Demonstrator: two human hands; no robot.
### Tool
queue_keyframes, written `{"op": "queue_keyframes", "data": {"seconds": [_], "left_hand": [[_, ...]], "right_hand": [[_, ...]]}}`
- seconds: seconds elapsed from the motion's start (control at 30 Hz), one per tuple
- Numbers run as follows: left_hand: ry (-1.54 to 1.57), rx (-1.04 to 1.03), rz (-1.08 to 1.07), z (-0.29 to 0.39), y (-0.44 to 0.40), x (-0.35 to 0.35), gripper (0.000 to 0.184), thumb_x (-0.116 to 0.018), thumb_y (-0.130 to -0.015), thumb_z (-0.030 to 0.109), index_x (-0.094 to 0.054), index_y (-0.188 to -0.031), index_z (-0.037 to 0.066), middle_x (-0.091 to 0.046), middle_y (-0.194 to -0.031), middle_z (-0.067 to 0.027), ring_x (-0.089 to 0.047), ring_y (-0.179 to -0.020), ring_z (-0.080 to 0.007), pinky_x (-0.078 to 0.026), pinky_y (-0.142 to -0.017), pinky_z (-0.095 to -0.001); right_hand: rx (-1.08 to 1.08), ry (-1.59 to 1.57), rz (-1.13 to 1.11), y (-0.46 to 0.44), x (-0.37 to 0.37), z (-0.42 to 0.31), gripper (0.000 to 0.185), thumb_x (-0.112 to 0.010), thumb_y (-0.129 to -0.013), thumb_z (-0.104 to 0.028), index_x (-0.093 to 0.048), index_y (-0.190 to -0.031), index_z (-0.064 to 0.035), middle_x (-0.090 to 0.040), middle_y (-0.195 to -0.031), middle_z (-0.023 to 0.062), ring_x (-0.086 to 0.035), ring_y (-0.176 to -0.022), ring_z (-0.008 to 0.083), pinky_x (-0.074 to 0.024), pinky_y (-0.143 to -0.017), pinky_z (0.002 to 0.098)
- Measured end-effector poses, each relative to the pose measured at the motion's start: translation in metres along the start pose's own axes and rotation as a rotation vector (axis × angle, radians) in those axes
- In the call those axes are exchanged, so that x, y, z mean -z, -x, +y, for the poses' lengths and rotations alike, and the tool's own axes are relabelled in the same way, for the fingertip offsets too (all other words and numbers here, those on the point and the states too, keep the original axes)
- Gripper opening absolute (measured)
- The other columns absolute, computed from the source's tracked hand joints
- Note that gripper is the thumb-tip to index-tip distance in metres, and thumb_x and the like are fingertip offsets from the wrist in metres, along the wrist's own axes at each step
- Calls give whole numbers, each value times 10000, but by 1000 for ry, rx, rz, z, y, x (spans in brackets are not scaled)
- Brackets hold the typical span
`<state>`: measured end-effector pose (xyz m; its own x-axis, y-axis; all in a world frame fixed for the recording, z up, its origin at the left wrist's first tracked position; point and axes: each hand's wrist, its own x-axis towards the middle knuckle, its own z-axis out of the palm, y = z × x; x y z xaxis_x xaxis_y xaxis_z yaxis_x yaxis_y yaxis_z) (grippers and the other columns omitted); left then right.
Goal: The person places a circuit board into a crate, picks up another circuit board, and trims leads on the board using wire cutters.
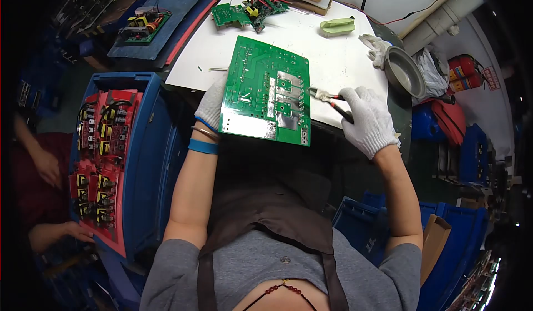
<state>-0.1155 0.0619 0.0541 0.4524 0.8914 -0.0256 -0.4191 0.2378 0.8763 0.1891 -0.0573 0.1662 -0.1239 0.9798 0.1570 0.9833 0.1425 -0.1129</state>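
- Facing the camera with its soldered side, the green circuit board [250,83] is held up, tilted, over the near edge of the white-covered table [194,61]
- Tool: pliers-like tool [336,97], red and black handles, tip at or just beside the board's right edge; contact cannot be confirmed
- Right hand [366,116]: gloved, fingers closed round the handles
- Left hand [210,103]: gloved, at the board's left side, supporting it; fingers hidden behind, so their closure cannot be told
- Step, as judged: tool work on the joints near that edge; the next move calls for a steady board and careful aim at a single joint
- Beyond: wired board assembly [252,14] and green roll [337,26] on the table, metal bowl [404,72] at its right
- Left side: blue crate [139,144] of components, co-worker's hand [80,231] beside it
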Motion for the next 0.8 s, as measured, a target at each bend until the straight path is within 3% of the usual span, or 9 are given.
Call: {"op": "queue_keyframes", "data": {"seconds": [0.1,0.3,0.4,0.5,0.6,0.67,0.73,0.77,0.8], "left_hand": [[390,172,26,2,-4,1,367,-402,-1112,265,-589,-1268,-10,-686,-1070,-69,-673,-880,-126,-590,-736,-271],[210,75,52,11,0,-4,375,-453,-1086,298,-623,-1253,7,-702,-1115,-101,-684,-980,-176,-589,-854,-350],[48,95,192,28,4,-31,361,-480,-1078,301,-634,-1229,11,-705,-1084,-83,-681,-930,-142,-589,-815,-320],[283,181,197,13,-4,-24,443,-516,-1056,445,-686,-1124,41,-689,-898,-29,-629,-748,-95,-532,-654,-263],[189,103,176,14,0,-25,441,-491,-1072,414,-689,-1118,23,-697,-930,-29,-640,-795,-103,-532,-704,-275],[-460,-299,78,-5,-2,1,376,-461,-1081,293,-660,-1099,-26,-705,-963,-110,-660,-912,-169,-526,-797,-312],[-253,-47,46,-3,-3,6,318,-475,-1070,253,-659,-1092,-5,-704,-951,-109,-670,-866,-169,-544,-753,-320],[375,189,93,24,6,-25,302,-477,-1076,267,-663,-1116,33,-700,-938,-67,-668,-831,-133,-556,-716,-295],[384,205,122,9,-3,-15,303,-479,-1081,294,-657,-1143,56,-698,-941,-39,-669,-803,-104,-572,-689,-270]], "right_hand": [[180,113,59,2,1,-9,446,-762,-675,-143,-614,-1096,-132,-605,-1005,91,-600,-989,293,-450,-881,436],[253,2,-4,-2,-5,-17,483,-723,-702,-76,-604,-1167,-126,-609,-1070,148,-585,-1051,356,-460,-947,470],[301,16,64,-8,-13,-21,377,-751,-695,-86,-609,-1042,-130,-597,-911,108,-595,-917,324,-466,-783,451],[251,19,-5,-6,-18,-19,364,-747,-677,-70,-591,-1002,-118,-598,-881,105,-602,-881,327,-468,-755,453],[220,-172,1,-4,-19,-16,246,-715,-717,-63,-613,-939,-89,-589,-783,149,-610,-759,376,-487,-690,478],[174,-205,-20,-3,-15,-18,192,-693,-759,-100,-651,-946,-92,-619,-797,166,-635,-757,389,-511,-695,487],[62,-203,-41,-3,-14,-9,246,-662,-761,-94,-673,-1007,-93,-670,-871,184,-662,-818,395,-536,-734,477],[4,-226,34,-2,-18,-2,243,-647,-770,-95,-668,-1013,-89,-670,-880,189,-663,-833,399,-537,-739,477],[-103,-232,25,-2,-8,-2,262,-652,-782,-112,-656,-1042,-86,-668,-895,197,-662,-852,406,-537,-758,480]]}}
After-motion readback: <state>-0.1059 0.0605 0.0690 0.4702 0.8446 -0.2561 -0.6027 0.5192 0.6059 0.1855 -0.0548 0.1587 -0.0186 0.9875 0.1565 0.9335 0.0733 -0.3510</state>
